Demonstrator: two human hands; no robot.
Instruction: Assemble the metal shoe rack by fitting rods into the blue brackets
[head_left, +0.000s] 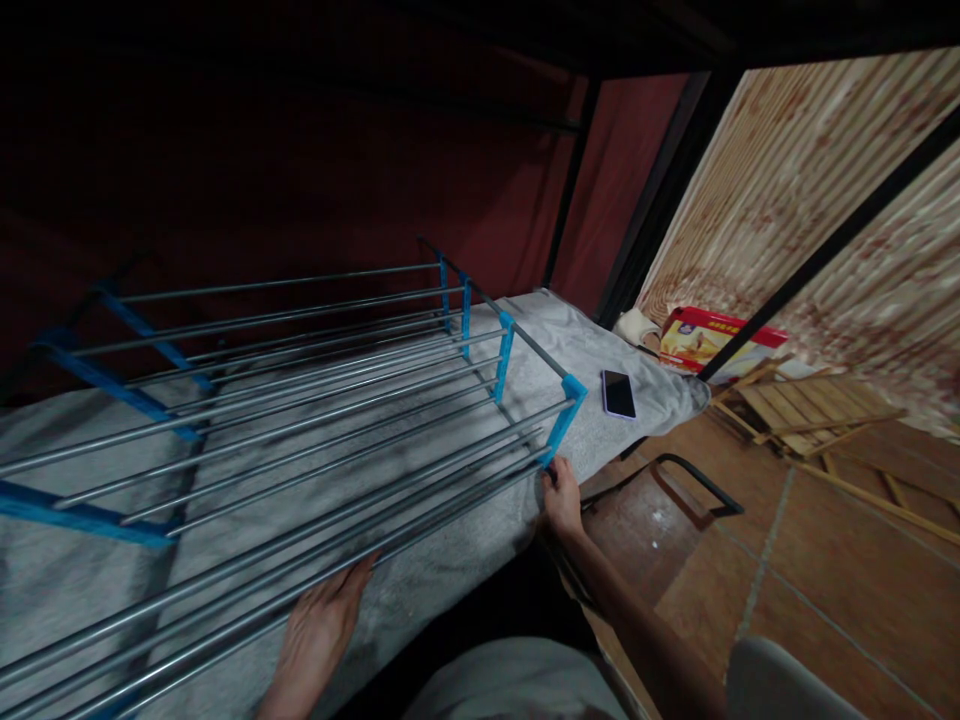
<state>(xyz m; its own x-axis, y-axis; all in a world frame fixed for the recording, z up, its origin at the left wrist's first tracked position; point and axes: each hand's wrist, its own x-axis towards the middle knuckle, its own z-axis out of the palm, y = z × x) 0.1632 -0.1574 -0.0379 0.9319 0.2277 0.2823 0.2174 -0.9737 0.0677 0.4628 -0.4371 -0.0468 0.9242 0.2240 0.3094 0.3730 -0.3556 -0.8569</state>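
A rack of grey metal rods (330, 545) with blue plastic brackets (501, 358) rests on a surface covered with grey cloth (442, 590). My left hand (324, 620) is at the rack's near rods, its fingertips partly hidden beneath the lowest one; how far the fingers are bent does not show. At the near right corner, my right hand (562, 495) has its fingers closed round the lower end of the blue bracket and rod there.
A phone (619, 394) lies on the cloth at right. Beyond it are a red and yellow box (720, 343) and a folded wooden chair (817, 410). Black frame bars (832, 245) cross the right side. A black curved handle (697, 478) stands over the tiled floor.
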